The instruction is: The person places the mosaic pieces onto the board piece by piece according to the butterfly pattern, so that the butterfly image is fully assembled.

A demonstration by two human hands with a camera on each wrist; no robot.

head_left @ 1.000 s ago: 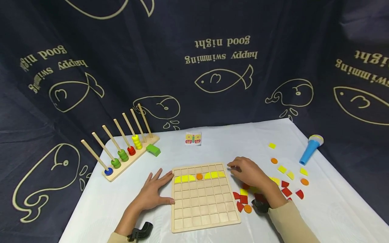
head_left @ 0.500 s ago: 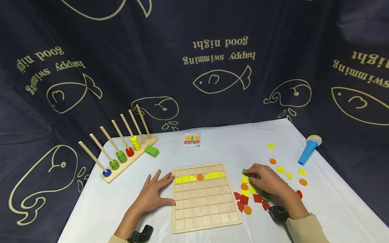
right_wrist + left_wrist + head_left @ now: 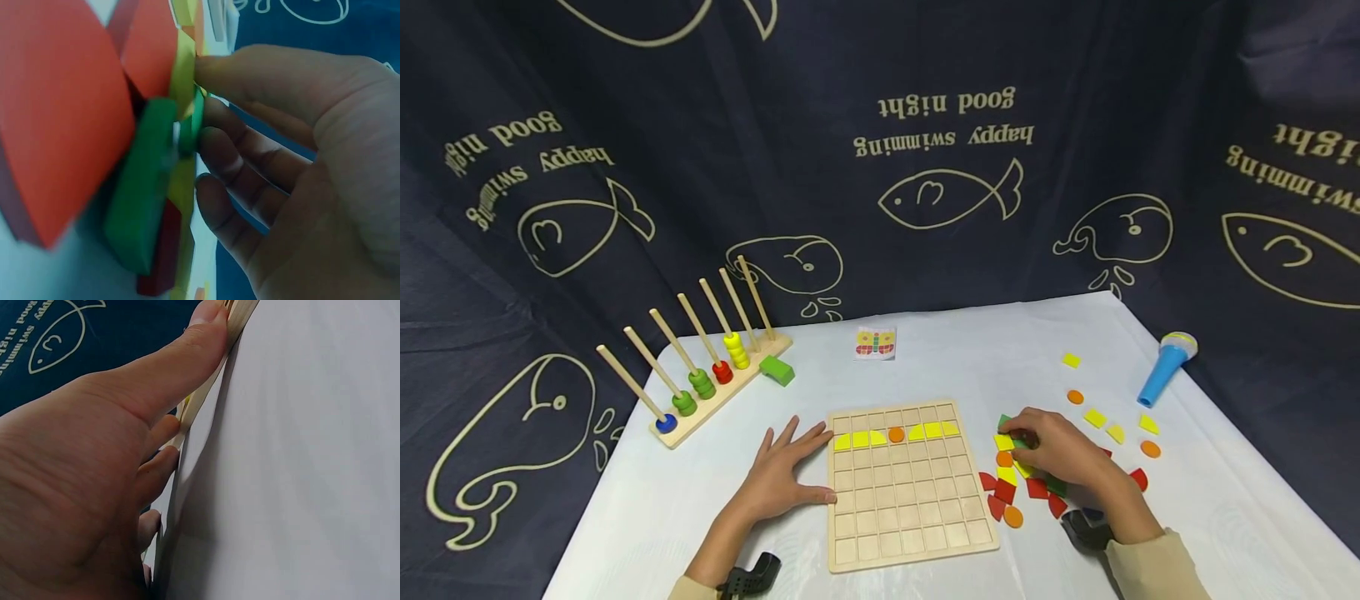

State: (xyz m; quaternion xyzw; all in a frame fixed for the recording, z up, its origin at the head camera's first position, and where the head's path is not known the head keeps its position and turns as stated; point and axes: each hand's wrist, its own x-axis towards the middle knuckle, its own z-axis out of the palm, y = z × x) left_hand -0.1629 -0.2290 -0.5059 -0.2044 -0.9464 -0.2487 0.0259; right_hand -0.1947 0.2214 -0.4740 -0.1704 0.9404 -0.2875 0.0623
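Observation:
A wooden grid board point(image 3: 910, 492) lies flat, with yellow tiles point(image 3: 860, 439) and one orange disc point(image 3: 896, 435) set along its second row from the far side. My left hand point(image 3: 781, 475) rests at the board's left edge, fingers spread; thumb and fingertips touch the rim in the left wrist view. To the right of the board, my right hand point(image 3: 1056, 446) is over a pile of flat tiles. Its fingers are curled, and thumb and fingertips pinch a small green tile point(image 3: 196, 122), partly hidden by them. Another green tile point(image 3: 1004, 422) lies by the fingertips.
A butterfly pattern card point(image 3: 876, 343) lies beyond the board. At the left stands a peg counting stand point(image 3: 722, 392) with coloured rings, next to a green block point(image 3: 777, 371). Loose yellow, orange and red tiles point(image 3: 1094, 417) and a blue toy microphone point(image 3: 1167, 369) lie at the right.
From beside the board's far right corner, my right hand has moved right and nearer, onto the tile pile, and its fingers have closed at a green tile. The left hand stays put.

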